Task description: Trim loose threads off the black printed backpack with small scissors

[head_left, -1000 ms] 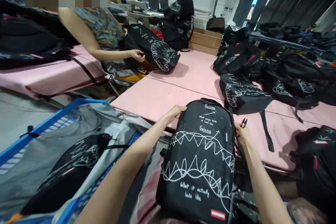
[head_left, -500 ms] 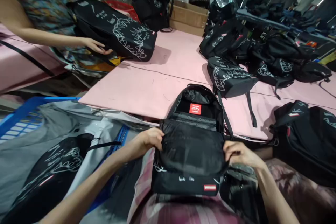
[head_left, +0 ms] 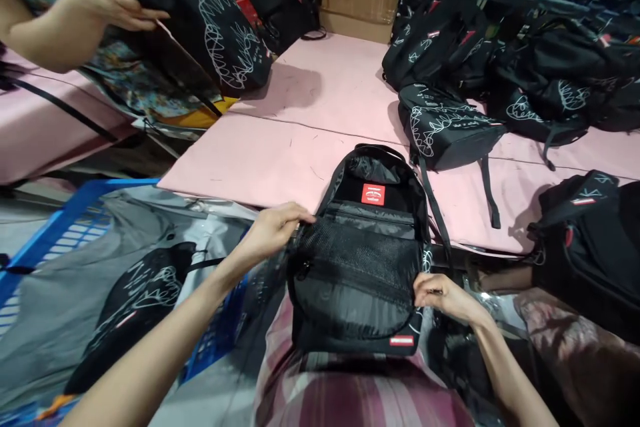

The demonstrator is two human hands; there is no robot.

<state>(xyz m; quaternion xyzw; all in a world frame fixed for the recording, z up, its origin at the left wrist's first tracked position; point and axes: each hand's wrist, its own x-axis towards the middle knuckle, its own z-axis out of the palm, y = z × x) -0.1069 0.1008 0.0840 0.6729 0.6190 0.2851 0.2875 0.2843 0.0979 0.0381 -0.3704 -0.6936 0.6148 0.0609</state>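
Note:
A black backpack point(head_left: 365, 260) lies unzipped across my lap and the near edge of the pink table point(head_left: 280, 160). Its front flap is folded down toward me, showing a mesh pocket and a red label point(head_left: 373, 194) inside. My left hand point(head_left: 273, 230) grips the flap's left edge near the zipper, fingers closed on it. My right hand point(head_left: 443, 295) pinches the flap's lower right edge. No tool shows in either hand.
Another person's hand point(head_left: 95, 7) at the upper left holds a printed black backpack point(head_left: 220, 27) over the table. Several more backpacks point(head_left: 450, 127) are piled at the right and rear. A blue crate point(head_left: 60, 227) lined with grey plastic holds a backpack point(head_left: 145, 293) at my left. A cardboard box point(head_left: 357, 0) stands at the back.
The backpack went from closed, printed front up, to open with its flap pulled further toward me, showing the mesh pocket. My hands moved down its sides. The other person lifted their backpack.

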